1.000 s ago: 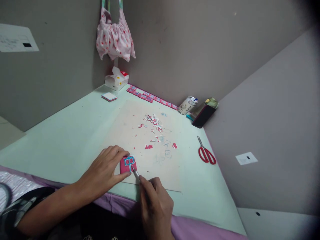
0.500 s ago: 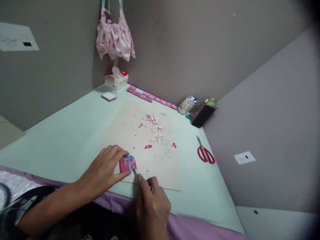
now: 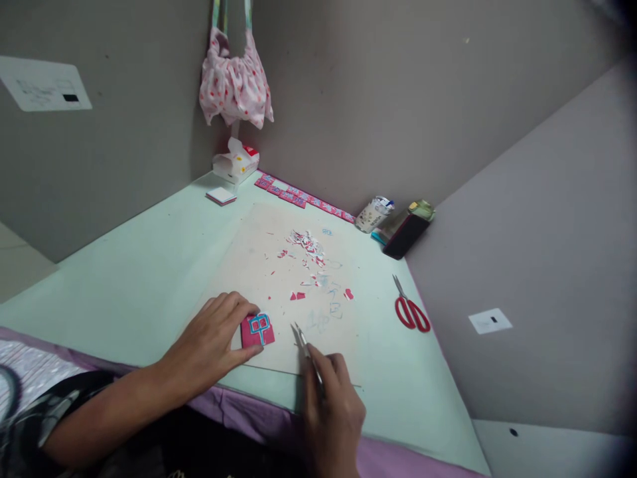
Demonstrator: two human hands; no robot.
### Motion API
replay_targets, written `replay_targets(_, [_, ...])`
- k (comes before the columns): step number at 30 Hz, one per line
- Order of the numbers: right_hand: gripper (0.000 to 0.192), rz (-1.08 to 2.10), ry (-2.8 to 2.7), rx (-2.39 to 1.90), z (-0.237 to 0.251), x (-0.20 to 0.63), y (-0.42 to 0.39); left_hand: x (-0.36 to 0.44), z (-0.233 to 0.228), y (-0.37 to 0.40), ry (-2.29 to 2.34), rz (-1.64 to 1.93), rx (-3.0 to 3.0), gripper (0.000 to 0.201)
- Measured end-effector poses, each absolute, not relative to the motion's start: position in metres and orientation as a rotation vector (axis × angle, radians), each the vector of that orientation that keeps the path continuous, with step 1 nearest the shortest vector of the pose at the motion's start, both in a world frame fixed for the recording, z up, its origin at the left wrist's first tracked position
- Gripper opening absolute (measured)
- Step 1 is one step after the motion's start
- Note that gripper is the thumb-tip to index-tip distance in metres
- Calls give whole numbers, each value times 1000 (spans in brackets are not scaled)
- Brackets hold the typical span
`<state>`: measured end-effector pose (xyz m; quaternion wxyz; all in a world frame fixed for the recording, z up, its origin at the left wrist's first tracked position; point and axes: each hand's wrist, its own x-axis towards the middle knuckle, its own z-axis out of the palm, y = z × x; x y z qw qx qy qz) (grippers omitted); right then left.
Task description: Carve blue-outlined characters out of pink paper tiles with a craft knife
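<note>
1. Right hand point(image 3: 335, 393) has shifted rightward, away from the tile, since half a second ago. It pinches a pen-shaped cutting tool point(image 3: 303, 341) between thumb and forefinger, other fingers curled.
2. Tool tip, at the red tile's surface in the earlier frame, now stands apart from it, just ahead of the right hand. Whether it touches the board cannot be told. Judgement: cutting is interrupted at this moment.
3. Left hand point(image 3: 215, 340) keeps its hold: thumb at the near edge of the red tile point(image 3: 251, 338), fingertips at the far edge, pinning it flat. Tile lies just left of the tool; its blue outlined figure is in plain view with the tool withdrawn. Judgement: the position is unchanged, so no realignment seems needed.
4. Beige board point(image 3: 236, 265) lies under the tile and runs forward beyond both hands.
5. Red offcuts point(image 3: 297, 296) lie ahead of the tile; a pile of shavings point(image 3: 306, 243) sits farther out.
6. Scissors point(image 3: 412, 314), red-handled, lie ahead and right of the right hand, untouched.
7. Farthest from the hands: card stack point(image 3: 221, 195) beyond the left hand, row of pink tiles point(image 3: 318, 202) along the wall, patterned cup point(image 3: 373, 215) at its right end.
</note>
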<state>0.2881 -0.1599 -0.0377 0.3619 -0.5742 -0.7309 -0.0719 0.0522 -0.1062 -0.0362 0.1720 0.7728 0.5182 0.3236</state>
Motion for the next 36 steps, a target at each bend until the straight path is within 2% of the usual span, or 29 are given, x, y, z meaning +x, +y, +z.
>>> replay_targets(7, [25,89,-1971,-1327,-29,290,-160,46,-39,-106,1400,915,2193,35])
replay_targets(13, [26,45,-2062,-1275,-33,277,-169,41,-46,-107,1371,920,2233,45])
replay_targets(25, [27,-37,-2046,-1315,-43,278,-179,43,-47,-107,1388,940,2222,39])
replay_targets(32, [28,-307,-2166,-1387,-44,278,-183,43,-47,-107,1365,951,2231,39])
replay_targets(36, [29,-357,-2163,-1398,-49,274,-182,43,-49,-107,1375,965,2238,39])
